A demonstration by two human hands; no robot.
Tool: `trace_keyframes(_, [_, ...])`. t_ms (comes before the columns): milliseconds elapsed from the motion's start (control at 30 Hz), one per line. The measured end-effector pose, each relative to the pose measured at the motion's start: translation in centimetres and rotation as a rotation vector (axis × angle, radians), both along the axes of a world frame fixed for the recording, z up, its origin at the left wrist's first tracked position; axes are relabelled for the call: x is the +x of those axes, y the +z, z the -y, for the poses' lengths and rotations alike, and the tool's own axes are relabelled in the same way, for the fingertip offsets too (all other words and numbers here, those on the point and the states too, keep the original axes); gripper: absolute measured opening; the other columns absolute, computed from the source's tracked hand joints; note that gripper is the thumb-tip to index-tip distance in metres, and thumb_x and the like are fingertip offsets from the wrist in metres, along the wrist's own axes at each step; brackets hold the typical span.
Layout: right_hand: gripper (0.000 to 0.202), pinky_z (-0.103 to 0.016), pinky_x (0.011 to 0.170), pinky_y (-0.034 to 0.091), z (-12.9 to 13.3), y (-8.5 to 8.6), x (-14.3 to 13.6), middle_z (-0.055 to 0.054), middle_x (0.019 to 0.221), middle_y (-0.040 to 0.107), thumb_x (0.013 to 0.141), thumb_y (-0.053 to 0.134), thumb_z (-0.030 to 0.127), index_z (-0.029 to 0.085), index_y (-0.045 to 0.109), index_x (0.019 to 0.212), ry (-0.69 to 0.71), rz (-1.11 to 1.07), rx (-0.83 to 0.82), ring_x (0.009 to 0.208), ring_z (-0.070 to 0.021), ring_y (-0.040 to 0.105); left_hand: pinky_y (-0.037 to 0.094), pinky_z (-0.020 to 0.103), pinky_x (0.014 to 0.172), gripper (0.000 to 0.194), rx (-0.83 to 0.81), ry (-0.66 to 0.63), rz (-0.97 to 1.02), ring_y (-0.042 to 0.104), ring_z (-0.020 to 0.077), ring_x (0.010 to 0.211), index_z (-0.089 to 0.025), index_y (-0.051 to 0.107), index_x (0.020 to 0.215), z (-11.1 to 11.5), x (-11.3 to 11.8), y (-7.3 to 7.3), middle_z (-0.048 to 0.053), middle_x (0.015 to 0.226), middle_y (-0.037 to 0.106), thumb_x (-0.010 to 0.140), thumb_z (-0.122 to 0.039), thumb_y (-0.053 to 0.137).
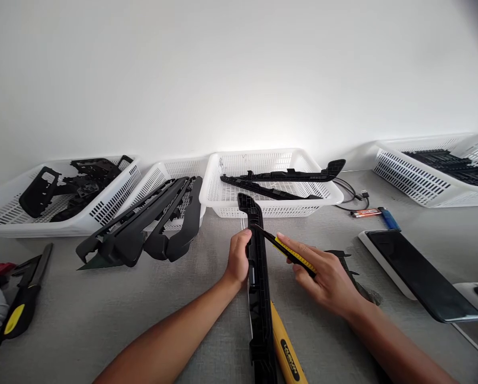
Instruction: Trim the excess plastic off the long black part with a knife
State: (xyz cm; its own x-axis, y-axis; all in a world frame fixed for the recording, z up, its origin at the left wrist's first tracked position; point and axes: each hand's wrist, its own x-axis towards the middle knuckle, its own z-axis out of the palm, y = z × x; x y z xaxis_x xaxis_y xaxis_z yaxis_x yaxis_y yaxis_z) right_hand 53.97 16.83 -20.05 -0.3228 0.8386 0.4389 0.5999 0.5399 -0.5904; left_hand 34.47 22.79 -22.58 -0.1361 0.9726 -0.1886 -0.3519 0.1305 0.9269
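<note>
The left hand (237, 261) was curled around the long black plastic part (258, 298), gripping it near its far end. The part lay on the grey surface (103, 314), running from the near edge straight toward the middle basket. The right hand (326, 277) was closed around a small yellow and black knife (290, 253), and the knife's tip touched the part's upper side.

Just beside the part, at the near edge, lay a bigger yellow knife (287, 354). It had dark writing on it, but the letters were too small to read.

Behind the right hand lay a small dark scrap (356, 277). Further right sat a black flat slab on a white tray (418, 274).

Four white baskets stood along the far edge. The middle basket (270, 181) held two long black parts. The tipped basket (162, 181) next to it had more long black parts (151, 224) spilling onto the surface. The far left basket (63, 197) held chunky black pieces. The far right basket (434, 170) held flat black pieces.

Between the middle and right baskets lay a black cable (353, 194), a blue lighter (389, 218) and a small orange thing (365, 213).

At the left edge lay another black and yellow tool (21, 306).
</note>
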Motion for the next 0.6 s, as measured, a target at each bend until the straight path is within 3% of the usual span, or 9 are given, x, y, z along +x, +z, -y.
trace_keyframes(133, [0.062,-0.021,0.077,0.060,0.1,-0.1,0.0,-0.004,0.109,0.079,0.096,0.046,0.012,0.023,0.051,0.157,-0.018,0.001,0.013,0.084,-0.0131,0.076,0.048,0.029,0.070,0.031,0.024,-0.059,-0.012,0.056,0.0190,0.073,-0.023,0.058,0.063,0.0,0.0,0.6,-0.001,0.067,0.057,0.082,-0.042,0.074])
trace_keyframes(267, [0.061,-0.022,0.077,0.062,0.1,-0.1,-0.1,-0.006,0.120,0.079,0.096,0.046,0.012,0.022,0.053,0.156,-0.037,0.002,0.031,0.086,-0.0138,0.077,0.043,0.029,0.060,0.042,0.085,-0.129,0.003,0.045,0.0156,0.062,-0.024,0.048,0.060,0.1,0.0,0.7,-0.003,0.062,0.047,0.081,-0.050,0.074])
trace_keyframes(600, [0.063,-0.027,0.092,0.064,0.1,-0.1,-0.5,-0.006,0.133,0.076,0.094,0.045,0.011,0.023,0.057,0.154,-0.075,0.005,-0.001,0.112,-0.0202,0.078,0.035,0.027,0.056,0.042,0.118,-0.214,-0.021,0.037,0.0140,0.060,-0.024,0.043,0.059,0.3,0.1,1.9,-0.004,0.060,0.039,0.081,-0.051,0.068])
